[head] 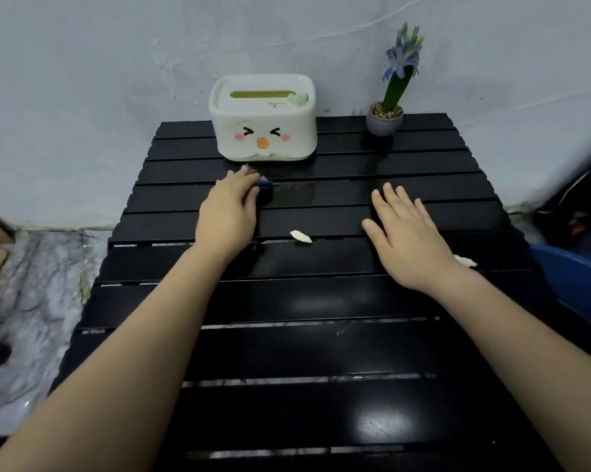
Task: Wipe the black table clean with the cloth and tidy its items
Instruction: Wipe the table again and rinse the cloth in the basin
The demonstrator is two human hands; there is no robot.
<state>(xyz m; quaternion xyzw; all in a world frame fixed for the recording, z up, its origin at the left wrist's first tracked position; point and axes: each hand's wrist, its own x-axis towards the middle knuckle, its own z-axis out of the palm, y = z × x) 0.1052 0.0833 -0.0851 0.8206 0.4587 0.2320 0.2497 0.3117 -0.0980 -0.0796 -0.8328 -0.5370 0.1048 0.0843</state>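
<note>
Wiping is in hand: left hand [226, 212] grips the dark cloth [265, 190] on the worktop [321, 301] before the tissue box [262, 118]; right hand [406, 233] lies flat, fingers spread. Next, clear the white scraps [301, 236].

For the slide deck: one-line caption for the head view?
Left hand wipes black slatted table with dark cloth; right hand rests flat.

On the black slatted tabletop [321, 301], the left hand [227, 212] grips a dark cloth [265, 190] just before a white tissue box [262, 117]. The right hand [406, 229] lies flat, fingers [389, 199] spread. Two white scraps [301, 236] lie near it; a potted flower [388, 110] stands at the far edge.
</note>
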